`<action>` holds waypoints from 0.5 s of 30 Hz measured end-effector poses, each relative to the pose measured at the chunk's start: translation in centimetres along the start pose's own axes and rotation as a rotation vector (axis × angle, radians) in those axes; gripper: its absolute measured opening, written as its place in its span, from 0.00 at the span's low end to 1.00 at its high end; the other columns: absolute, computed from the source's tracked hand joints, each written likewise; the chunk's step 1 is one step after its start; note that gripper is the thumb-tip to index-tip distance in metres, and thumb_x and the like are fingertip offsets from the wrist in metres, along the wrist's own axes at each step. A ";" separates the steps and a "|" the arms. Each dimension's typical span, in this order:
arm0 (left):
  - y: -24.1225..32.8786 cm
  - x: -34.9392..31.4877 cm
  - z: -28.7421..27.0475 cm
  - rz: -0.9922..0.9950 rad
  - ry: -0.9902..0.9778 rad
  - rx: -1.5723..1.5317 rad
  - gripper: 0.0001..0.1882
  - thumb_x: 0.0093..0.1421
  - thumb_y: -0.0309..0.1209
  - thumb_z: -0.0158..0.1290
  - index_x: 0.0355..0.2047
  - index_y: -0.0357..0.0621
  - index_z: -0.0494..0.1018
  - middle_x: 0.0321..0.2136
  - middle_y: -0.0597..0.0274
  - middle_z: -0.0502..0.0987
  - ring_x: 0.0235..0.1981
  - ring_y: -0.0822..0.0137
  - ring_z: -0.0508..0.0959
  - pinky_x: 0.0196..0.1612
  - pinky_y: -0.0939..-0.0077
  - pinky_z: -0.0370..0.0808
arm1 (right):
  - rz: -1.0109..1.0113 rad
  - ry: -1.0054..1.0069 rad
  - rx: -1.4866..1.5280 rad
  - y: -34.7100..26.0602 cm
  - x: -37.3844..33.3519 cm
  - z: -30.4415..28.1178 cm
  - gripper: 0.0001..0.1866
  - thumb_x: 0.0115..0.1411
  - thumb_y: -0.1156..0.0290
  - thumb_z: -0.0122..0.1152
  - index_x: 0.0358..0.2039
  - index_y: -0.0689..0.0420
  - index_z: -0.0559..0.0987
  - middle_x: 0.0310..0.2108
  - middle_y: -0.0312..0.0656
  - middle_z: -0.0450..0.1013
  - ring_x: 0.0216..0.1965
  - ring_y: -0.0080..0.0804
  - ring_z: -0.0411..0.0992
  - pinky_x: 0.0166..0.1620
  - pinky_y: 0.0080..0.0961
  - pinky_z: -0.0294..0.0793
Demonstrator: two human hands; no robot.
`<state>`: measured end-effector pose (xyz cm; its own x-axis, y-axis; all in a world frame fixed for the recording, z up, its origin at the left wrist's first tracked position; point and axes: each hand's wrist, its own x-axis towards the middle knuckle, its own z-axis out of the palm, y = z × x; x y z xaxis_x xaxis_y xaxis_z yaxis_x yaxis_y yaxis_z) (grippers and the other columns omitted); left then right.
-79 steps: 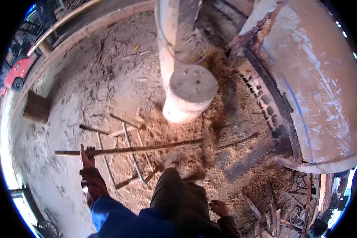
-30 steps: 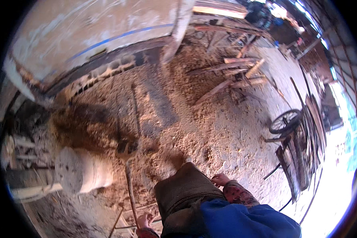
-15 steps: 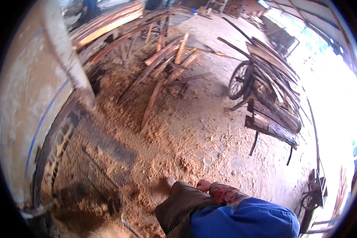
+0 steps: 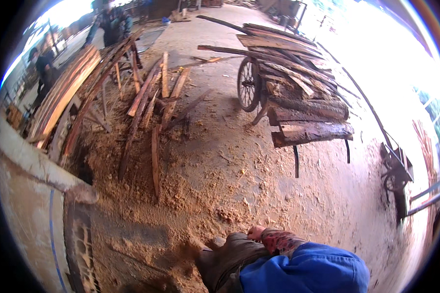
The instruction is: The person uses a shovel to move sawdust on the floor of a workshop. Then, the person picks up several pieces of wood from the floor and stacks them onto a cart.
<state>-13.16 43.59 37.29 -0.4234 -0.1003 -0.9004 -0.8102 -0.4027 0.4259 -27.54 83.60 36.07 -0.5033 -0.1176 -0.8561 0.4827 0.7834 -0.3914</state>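
My right hand (image 4: 255, 232) is low in the picture, just beyond my trouser leg (image 4: 232, 254). A red and dark patterned cuff (image 4: 278, 240) covers its wrist, below a blue sleeve (image 4: 308, 268). Its fingers are small and partly hidden by the leg, so what they do or hold does not show. A shoe tip (image 4: 217, 242) pokes out beside the knee, over ground strewn with sawdust (image 4: 181, 219). My left hand is out of sight.
Rough planks (image 4: 305, 107) load a spoked-wheel cart (image 4: 249, 84) ahead. Loose wood strips (image 4: 154, 156) lie left of it, by a bench stacked with boards (image 4: 66, 93). Two people (image 4: 113, 24) stand behind. A wall (image 4: 29, 210) rises at left; another cart (image 4: 396, 166) stands right.
The view has tilted up and turned left, so the loaded cart and strips sit further left and people now show at the far left. My right hand stays by the leg.
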 end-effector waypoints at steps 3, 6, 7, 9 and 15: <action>2.5 1.4 -0.3 -0.016 -0.052 0.078 0.21 0.54 0.41 0.55 0.43 0.40 0.67 0.36 0.59 0.74 0.35 0.67 0.73 0.40 0.69 0.72 | 0.065 0.039 0.093 -0.9 -0.2 0.6 0.16 0.52 0.56 0.56 0.35 0.52 0.81 0.22 0.41 0.76 0.21 0.31 0.75 0.27 0.30 0.77; 4.8 2.5 -1.5 -0.039 -0.105 0.140 0.23 0.54 0.42 0.56 0.45 0.40 0.67 0.38 0.59 0.74 0.37 0.68 0.73 0.42 0.69 0.71 | 0.103 0.116 0.182 -1.8 -0.1 1.2 0.16 0.52 0.56 0.56 0.34 0.53 0.81 0.21 0.41 0.76 0.21 0.31 0.75 0.26 0.31 0.77; 5.6 2.8 -2.1 -0.043 -0.120 0.155 0.24 0.54 0.42 0.56 0.45 0.40 0.67 0.38 0.59 0.74 0.37 0.68 0.72 0.43 0.69 0.71 | 0.111 0.147 0.215 -2.5 -0.5 1.2 0.16 0.51 0.57 0.57 0.34 0.53 0.81 0.20 0.41 0.76 0.20 0.30 0.75 0.25 0.30 0.77; 7.2 3.5 -3.4 -0.058 -0.152 0.190 0.25 0.54 0.43 0.56 0.47 0.41 0.67 0.40 0.60 0.74 0.38 0.69 0.72 0.44 0.70 0.71 | 0.131 0.158 0.305 -3.2 -0.6 1.4 0.16 0.51 0.57 0.57 0.34 0.54 0.81 0.20 0.40 0.75 0.20 0.30 0.74 0.25 0.28 0.77; 12.3 6.6 -8.8 -0.130 -0.339 0.146 0.29 0.53 0.45 0.57 0.50 0.41 0.66 0.43 0.61 0.73 0.42 0.70 0.72 0.47 0.71 0.70 | 0.149 0.232 0.576 -3.2 -1.0 2.5 0.15 0.55 0.60 0.55 0.36 0.56 0.80 0.28 0.41 0.76 0.24 0.27 0.75 0.25 0.26 0.77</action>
<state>-22.38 30.00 35.86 -0.4039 0.2587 -0.8775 -0.9045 -0.2566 0.3407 -26.78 79.73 37.36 -0.5117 0.1528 -0.8455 0.8350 0.3202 -0.4475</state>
